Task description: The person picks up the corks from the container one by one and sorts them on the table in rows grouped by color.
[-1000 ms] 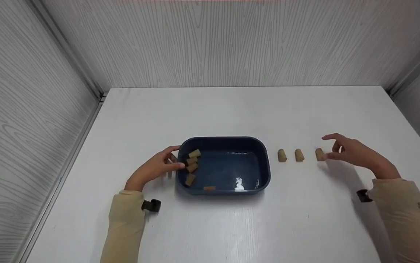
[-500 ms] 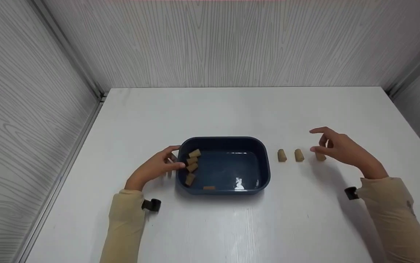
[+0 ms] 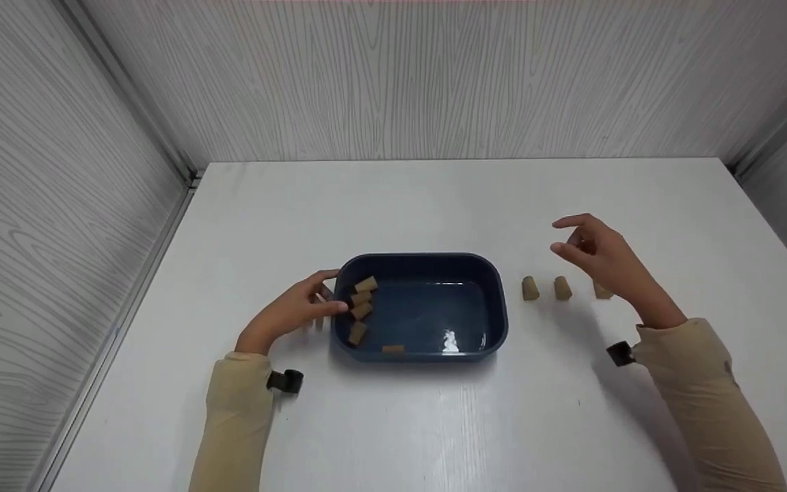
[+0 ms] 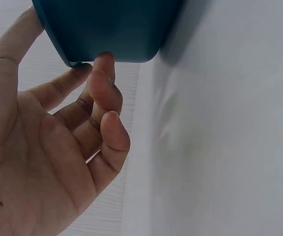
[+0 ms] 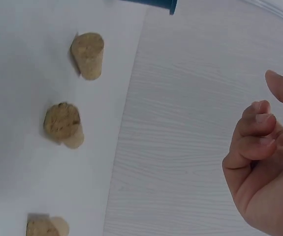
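My left hand (image 3: 289, 311) holds a dark blue plastic tub (image 3: 427, 320) by its left rim, thumb over the edge and fingers against the outer wall. In the left wrist view, those curled fingers (image 4: 112, 132) show beside the tub's corner. Several corks (image 3: 361, 298) lie along the tub's left side, and a brown piece (image 3: 393, 349) shows at its front wall. To the right of the tub, three tapered corks (image 3: 563, 288) stand in a row. Above them hovers my right hand (image 3: 602, 256), thumb and index finger apart, holding nothing; its wrist partly covers the rightmost cork (image 3: 602, 291).
The tub stands on a white table (image 3: 427, 437). Grey wood-grain panels (image 3: 393, 82) rise behind the table and along both sides. The right wrist view shows the same corks (image 5: 62, 122) beneath the hand.
My right hand has left the rightmost cork and moved left and up over the row, with nothing in its fingers. The left hand, the tub and the corks have stayed put.
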{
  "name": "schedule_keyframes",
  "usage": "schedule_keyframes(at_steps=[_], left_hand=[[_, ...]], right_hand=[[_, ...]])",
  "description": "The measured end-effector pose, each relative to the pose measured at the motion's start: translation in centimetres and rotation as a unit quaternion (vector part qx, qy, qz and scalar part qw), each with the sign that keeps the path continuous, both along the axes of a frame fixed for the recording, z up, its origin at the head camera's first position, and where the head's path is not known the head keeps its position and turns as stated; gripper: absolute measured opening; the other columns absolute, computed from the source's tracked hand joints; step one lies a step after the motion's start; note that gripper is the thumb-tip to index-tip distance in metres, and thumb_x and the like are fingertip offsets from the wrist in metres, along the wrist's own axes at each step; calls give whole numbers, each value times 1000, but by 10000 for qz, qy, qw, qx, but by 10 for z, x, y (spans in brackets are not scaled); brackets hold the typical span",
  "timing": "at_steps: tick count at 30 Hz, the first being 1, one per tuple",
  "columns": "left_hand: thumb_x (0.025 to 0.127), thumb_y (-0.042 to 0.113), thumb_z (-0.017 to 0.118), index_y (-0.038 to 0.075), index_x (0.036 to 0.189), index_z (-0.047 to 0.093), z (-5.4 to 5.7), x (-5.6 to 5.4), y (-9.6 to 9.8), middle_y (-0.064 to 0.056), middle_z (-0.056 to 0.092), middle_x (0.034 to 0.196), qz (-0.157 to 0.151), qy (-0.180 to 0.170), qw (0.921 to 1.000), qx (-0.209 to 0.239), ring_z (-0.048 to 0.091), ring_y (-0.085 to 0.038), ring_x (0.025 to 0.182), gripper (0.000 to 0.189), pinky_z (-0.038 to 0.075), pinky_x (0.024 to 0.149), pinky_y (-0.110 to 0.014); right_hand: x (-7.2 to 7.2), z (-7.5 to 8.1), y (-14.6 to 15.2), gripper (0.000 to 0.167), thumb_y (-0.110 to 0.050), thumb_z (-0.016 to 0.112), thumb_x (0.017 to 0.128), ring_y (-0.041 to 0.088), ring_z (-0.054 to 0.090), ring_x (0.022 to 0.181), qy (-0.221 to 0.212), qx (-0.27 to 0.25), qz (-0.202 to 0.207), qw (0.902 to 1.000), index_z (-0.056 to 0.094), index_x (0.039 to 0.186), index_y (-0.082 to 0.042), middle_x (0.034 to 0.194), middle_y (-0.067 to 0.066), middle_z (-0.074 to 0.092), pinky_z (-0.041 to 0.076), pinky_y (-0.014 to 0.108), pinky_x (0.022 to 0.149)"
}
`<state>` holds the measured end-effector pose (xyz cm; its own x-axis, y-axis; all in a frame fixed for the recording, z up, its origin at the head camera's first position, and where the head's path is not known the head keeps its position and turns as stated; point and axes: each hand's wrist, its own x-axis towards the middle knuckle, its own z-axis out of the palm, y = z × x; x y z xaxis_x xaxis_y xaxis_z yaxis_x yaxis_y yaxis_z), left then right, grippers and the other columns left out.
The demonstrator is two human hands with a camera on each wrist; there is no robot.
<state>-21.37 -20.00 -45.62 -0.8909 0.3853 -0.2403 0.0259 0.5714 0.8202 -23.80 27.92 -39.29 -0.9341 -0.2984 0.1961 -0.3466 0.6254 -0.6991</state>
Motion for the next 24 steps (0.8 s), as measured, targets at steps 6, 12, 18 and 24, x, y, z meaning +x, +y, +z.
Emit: schedule_keyframes(at_steps=[6,12,18,24], left_hand=[[87,47,68,20,149,35,-1,-1,-1,-10,59,107,12,-3,10000,41,58,-25,80,75,48,66,-34],[88,44,68,19,150,33,-2,-1,-2,-9,59,109,67,-72,10000,1,58,-24,83,75,48,66,-34],[88,44,68,19,150,33,-2,0,-2,-10,59,109,81,-83,9999,-1,58,-26,81,75,48,65,-34],[88,45,68,19,150,34,1,0,-1,-10,59,107,31,-36,10000,1,59,-26,76,75,48,63,-34]], right_hand=[[1,7,-30,35,-16,62,95,5,43,58,-162,-549,329,9978,55,128,-8,77,-4,52,40,21,56],[1,14,-60,34,-14,62,95,7,45,59,-255,-825,714,9937,55,128,-6,79,-1,53,41,21,58],[3,20,-89,35,-13,62,95,8,45,61,-313,-926,1013,9900,55,128,-5,82,0,54,40,21,58],[6,26,-120,34,-16,63,95,10,47,62,-357,-825,1356,9867,56,127,-9,83,1,56,40,22,58]])
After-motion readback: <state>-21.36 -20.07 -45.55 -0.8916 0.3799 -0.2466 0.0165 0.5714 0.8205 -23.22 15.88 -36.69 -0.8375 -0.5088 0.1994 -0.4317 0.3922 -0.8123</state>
